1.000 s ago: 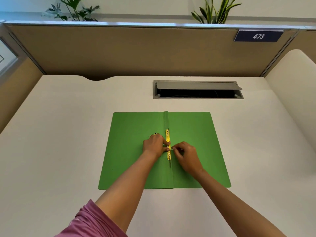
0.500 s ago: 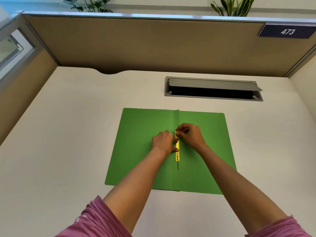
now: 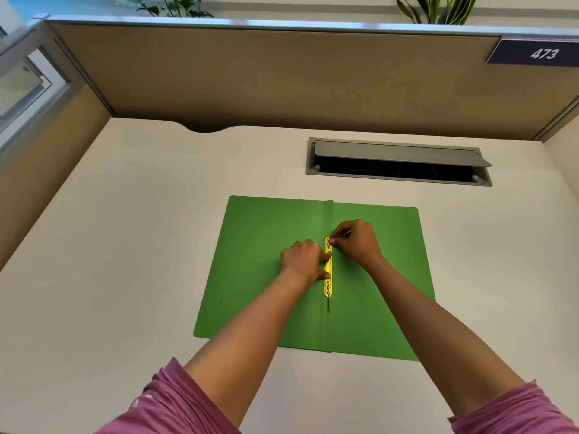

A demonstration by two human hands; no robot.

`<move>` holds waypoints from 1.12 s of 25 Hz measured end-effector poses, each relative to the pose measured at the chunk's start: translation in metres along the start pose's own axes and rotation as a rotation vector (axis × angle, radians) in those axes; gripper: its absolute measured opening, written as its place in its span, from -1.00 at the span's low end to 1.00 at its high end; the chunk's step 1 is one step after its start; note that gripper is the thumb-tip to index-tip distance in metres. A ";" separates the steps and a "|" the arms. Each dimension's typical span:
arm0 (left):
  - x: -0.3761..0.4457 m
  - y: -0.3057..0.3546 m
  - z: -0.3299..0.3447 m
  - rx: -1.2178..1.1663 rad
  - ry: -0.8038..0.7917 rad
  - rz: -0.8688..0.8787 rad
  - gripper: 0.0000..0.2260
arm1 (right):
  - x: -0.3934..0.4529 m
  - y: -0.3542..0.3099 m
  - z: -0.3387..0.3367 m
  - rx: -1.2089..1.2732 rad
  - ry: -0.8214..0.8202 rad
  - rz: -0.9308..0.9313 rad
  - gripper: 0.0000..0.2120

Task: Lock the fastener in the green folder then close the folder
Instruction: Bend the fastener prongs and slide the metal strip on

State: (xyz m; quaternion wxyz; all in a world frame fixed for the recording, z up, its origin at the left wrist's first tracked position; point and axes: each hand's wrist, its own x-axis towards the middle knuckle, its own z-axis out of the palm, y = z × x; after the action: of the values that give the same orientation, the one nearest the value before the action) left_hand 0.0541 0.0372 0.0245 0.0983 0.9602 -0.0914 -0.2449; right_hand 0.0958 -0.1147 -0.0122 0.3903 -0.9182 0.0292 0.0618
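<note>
Here: fastener (image 3: 328, 267) between hands | right hand (image 3: 357, 244) pinches top end

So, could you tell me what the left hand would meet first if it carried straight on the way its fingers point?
The left hand points rightward across the folder; its fingertips already touch the yellow fastener. Beyond that, probably the right hand, though depth is unclear.

You have just one view, from the camera on your head. It looks forward and down at the desk (image 3: 125, 277) from above. The green folder (image 3: 266, 277) sits in the middle, close to you. Your arms come in from 6 o'clock. The divider wall (image 3: 282, 76) stands far off at 12 o'clock.
</note>
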 end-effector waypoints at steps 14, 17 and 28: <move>0.004 0.004 0.001 0.037 0.003 -0.032 -0.52 | 0.004 -0.020 -0.007 -0.273 -0.111 -0.163 -0.91; 0.004 0.004 0.001 0.042 0.004 -0.037 -0.51 | 0.008 -0.025 -0.007 -0.342 -0.134 -0.203 -0.91; 0.004 0.003 0.003 0.018 0.004 -0.051 -0.49 | 0.011 -0.007 0.004 0.185 0.071 0.260 -0.77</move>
State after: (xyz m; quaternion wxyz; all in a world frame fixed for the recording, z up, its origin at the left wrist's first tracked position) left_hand 0.0560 0.0328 0.0209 0.0836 0.9636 -0.0688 -0.2446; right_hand 0.1068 -0.1074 -0.0112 0.4605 -0.8684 0.1672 0.0764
